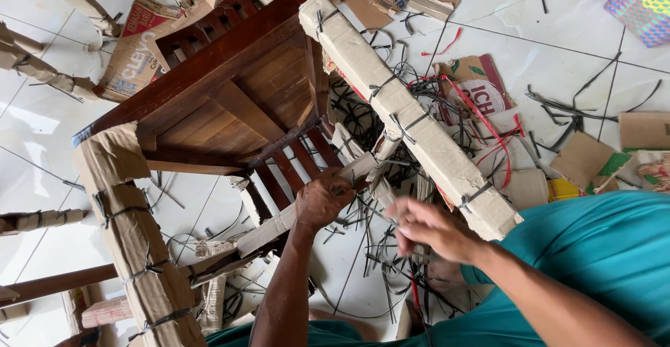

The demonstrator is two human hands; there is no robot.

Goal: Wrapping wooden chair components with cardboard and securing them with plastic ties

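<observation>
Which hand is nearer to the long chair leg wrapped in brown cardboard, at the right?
The right hand. It is just below the cardboard-wrapped chair leg, while the left hand grips a lower wrapped rail, farther left.

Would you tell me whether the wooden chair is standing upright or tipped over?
Tipped over: the wooden chair shows its seat underside, and its cardboard-wrapped legs point sideways toward the camera.

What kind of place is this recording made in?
Probably an informal furniture packing area on a white tiled floor. A dark wooden chair lies overturned, its legs wrapped in cardboard tied with black straps. Cut strap offcuts and cardboard scraps litter the tiles.
</observation>
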